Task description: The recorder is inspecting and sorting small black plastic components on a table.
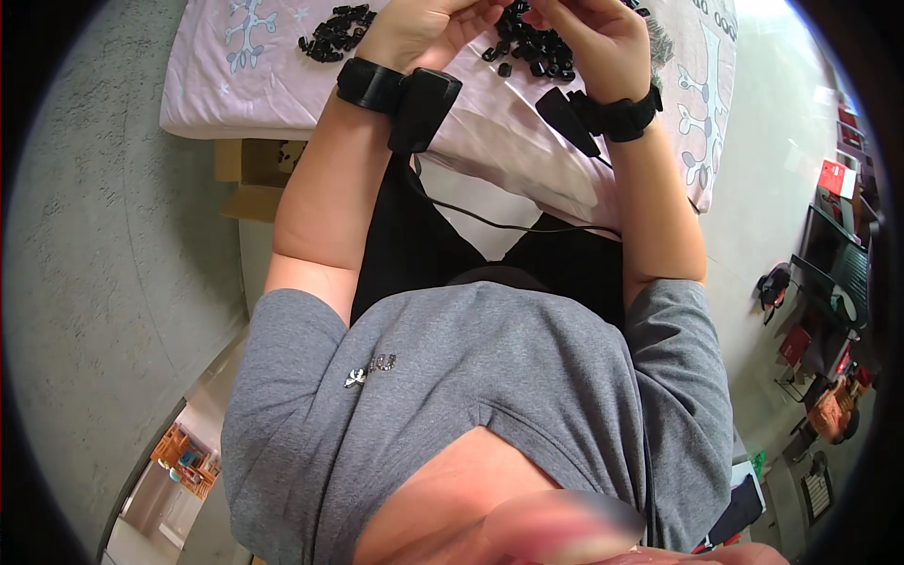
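At the top edge of the head view, my left hand [428,30] and my right hand [603,40] are raised close together over a cloth-covered table. The fingers of both are bent inward as in a pinch. Their tips are partly cut off by the picture's edge, so what they hold is hidden. Right below and between them lies a loose pile of small black glossy pieces [535,47]. Another, smaller heap of black pieces [337,34] sits to the left of my left hand.
A pale pink patterned cloth [273,85] covers the table. Black strapped devices sit on my left wrist [424,108] and right wrist [589,118], with a black cable [490,224] drooping between them. An open cardboard box [252,200] stands under the table's left side.
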### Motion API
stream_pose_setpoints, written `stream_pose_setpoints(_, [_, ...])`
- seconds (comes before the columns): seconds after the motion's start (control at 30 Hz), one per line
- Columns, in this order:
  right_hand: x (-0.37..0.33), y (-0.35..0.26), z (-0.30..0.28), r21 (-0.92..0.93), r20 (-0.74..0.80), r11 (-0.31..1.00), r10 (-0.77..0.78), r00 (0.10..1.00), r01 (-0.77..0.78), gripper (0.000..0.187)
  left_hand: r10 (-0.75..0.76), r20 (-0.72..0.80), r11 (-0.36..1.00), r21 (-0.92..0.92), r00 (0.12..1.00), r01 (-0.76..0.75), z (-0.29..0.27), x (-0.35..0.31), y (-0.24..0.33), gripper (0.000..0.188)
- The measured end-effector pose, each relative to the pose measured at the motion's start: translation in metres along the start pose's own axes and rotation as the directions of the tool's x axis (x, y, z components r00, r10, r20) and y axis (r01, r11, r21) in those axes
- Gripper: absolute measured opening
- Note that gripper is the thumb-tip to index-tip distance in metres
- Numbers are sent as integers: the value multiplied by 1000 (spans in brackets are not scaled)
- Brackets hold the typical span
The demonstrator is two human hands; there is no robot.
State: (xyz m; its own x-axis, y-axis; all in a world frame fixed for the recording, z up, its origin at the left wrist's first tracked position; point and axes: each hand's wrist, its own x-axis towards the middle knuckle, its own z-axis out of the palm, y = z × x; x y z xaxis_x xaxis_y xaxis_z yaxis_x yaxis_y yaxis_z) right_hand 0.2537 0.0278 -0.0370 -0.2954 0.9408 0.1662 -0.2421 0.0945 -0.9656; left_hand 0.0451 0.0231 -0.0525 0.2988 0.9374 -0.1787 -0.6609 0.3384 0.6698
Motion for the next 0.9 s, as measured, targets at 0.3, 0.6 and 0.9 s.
stream_pose_setpoints(0.3, [1, 3, -3, 25, -2, 1000, -7, 1000, 7, 8, -19, -56, 991, -137, 998, 12, 13, -2, -9, 16])
stream_pose_setpoints(0.6, [-1, -1, -1, -6, -25, 1000, 4, 1000, -4, 7, 40, -5, 998, -55, 999, -40, 21, -4, -11, 17])
stream_pose_setpoints(0.9, [-1, -1, 1, -78, -41, 997, -5, 999, 2, 7, 193, -117, 950, 270, 974, -156, 22, -5, -17, 17])
